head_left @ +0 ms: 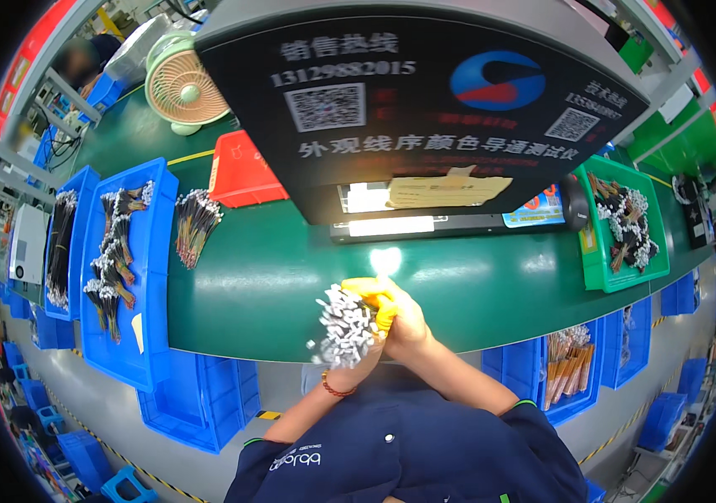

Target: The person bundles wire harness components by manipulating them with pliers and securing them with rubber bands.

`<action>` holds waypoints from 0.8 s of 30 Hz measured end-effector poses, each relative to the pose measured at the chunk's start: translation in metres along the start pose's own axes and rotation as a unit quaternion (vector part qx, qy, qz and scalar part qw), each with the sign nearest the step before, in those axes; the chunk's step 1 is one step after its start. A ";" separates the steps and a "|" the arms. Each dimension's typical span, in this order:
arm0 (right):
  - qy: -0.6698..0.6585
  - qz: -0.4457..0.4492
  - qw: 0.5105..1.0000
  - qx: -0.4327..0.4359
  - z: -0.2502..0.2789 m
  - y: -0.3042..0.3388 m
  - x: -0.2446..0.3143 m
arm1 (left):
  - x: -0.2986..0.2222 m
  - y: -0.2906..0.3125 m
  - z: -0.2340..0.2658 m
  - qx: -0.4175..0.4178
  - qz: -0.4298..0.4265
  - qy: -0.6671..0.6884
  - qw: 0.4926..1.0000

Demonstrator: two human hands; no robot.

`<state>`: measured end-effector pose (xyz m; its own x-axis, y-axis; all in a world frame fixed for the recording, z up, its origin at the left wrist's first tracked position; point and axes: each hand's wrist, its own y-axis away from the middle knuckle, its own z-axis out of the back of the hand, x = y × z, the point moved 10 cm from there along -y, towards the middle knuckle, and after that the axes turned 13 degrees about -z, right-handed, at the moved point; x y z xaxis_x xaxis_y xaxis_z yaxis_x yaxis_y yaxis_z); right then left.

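Observation:
In front of me, just over the near edge of the green table, a bundle of wires with white connector ends is gripped upright. My right hand is closed round its right side, with yellow coverings on the fingers. Pressed against the bundle's lower side is my left hand, a beaded bracelet on its wrist; the connectors hide most of its fingers. The wires below the white ends are largely out of sight.
Blue trays of wire bundles stand left, beside a loose bundle and a red bin. A black test machine overhangs the table. On the right sits a green tray of bundles. Blue crates stand below; a fan is far left.

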<state>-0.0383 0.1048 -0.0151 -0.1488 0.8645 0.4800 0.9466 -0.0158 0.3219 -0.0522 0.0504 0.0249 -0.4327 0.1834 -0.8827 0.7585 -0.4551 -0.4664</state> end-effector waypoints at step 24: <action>0.699 0.468 0.501 -0.201 -0.070 0.082 0.128 | 0.029 0.008 0.002 0.175 -0.016 -0.217 0.960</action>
<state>0.0002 0.1794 0.1296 -0.0139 -0.8096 0.5867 0.6959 -0.4292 -0.5758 -0.0594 0.0507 -0.0045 -0.6729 -0.1439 -0.7256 0.5638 -0.7349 -0.3771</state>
